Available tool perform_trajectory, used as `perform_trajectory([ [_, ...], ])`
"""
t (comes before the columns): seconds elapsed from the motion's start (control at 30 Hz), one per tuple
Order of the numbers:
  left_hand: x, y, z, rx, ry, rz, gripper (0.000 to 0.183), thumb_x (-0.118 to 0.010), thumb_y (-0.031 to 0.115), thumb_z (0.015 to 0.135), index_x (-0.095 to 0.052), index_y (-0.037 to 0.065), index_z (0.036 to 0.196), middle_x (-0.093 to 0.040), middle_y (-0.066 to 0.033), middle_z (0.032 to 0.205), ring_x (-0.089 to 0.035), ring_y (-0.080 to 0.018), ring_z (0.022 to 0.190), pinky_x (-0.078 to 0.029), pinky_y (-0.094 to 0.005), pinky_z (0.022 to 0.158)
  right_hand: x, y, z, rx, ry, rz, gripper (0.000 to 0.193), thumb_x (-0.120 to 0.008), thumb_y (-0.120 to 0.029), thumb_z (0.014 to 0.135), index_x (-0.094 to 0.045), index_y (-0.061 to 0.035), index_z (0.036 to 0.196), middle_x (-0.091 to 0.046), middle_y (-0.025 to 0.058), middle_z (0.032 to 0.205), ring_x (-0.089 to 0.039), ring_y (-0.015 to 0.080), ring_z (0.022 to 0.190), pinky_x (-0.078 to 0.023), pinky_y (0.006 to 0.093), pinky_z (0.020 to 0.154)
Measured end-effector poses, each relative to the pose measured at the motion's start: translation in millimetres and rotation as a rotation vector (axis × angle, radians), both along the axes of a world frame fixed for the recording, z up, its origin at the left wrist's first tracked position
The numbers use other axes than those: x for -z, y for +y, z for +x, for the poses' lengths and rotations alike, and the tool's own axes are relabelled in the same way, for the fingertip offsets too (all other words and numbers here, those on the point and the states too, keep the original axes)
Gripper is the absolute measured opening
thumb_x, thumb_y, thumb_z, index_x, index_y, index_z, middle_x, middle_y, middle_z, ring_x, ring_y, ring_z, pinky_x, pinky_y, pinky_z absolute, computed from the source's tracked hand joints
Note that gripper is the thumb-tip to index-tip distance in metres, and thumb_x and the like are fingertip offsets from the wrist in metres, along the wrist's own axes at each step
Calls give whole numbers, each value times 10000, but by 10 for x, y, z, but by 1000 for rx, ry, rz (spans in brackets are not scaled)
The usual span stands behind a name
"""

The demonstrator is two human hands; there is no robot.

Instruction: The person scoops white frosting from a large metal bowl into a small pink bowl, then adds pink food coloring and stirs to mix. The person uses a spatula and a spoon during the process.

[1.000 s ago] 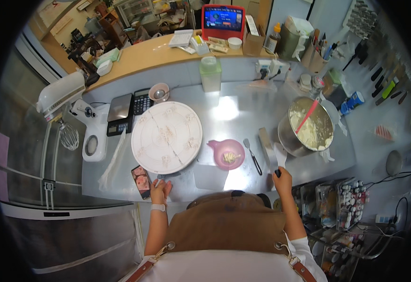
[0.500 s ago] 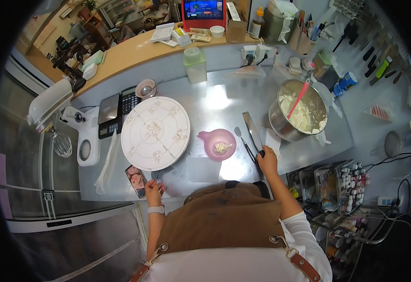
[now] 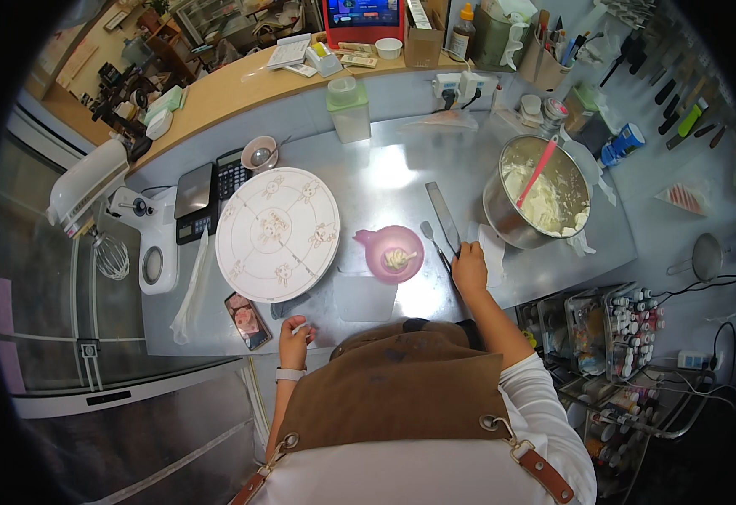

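Head: metal table (image 3: 401, 206), perhaps shelves (image 3: 168, 42) beyond

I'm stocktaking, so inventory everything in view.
Cake turntable: 1, white, left
Phone: 1, black, front left
Spouted bowl: 1, pink, centre
Palette knives: 2, silver, beside spouted bowl
Mixing bowl: 1, silver, right
Spatula: 1, red, in mixing bowl
Stand mixer: 1, white, left
Scale: 1, black, beside mixer
Calculator: 1, black, beside scale
Small bowl: 1, pinkish, behind turntable
Lidded container: 1, green-topped, back
Tablet: 1, red, ledge
Remainder: too small to count
Apron: 1, brown, worn
Left hand: 1, by phone
Right hand: 1, on longer knife
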State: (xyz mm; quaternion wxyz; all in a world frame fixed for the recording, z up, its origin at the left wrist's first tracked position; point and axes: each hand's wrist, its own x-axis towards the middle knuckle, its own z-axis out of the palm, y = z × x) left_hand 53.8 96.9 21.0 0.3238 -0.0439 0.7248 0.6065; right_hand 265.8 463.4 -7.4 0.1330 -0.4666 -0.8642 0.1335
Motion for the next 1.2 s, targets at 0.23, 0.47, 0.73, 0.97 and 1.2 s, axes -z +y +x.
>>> perform_trajectory([
  [0.23,-9,46,-23,51,-12,1,219,-578,23,876,-529,40,1089,-562,-56,1040,-625,-147,788,-528,-259,672,-6,50,32,37,135,38,377,-658,-83,817,-534,39,1151,-528,200,1068,-552,365,1018,-484,411,877],
  [0.47,5,160,-61,135,19,-61,215,-574,30,879,-544,21,1091,-585,-70,1043,-631,-150,793,-527,-263,688,-21,161,109,159,136,77,433,-655,-51,815,-499,52,1205,-527,218,1082,-547,382,1013,-468,429,883],
  [0.73,-16,192,-79,177,67,-98,203,-568,34,885,-549,10,1086,-598,-69,1022,-635,-152,798,-523,-263,693,-141,318,-78,-9,91,132,448,-612,-77,847,-499,16,1269,-549,201,1081,-552,364,1023,-455,446,887],
  [0.97,-18,223,-64,204,64,-118,219,-577,51,889,-552,7,1102,-598,-65,1021,-632,-148,800,-522,-264,699,-17,785,-670,-45,-64,-30,493,-493,-88,894,-459,-1,1378,-550,200,1116,-528,345,1076,-450,418,921],
  [1.2,43,169,-22,122,28,-123,195,-575,56,896,-552,11,1084,-603,-66,996,-629,-147,806,-527,-267,702,70,820,-752,-157,-175,-141,512,-471,-41,871,-526,-125,1373,-554,149,1084,-531,312,1046,-445,380,917],
])
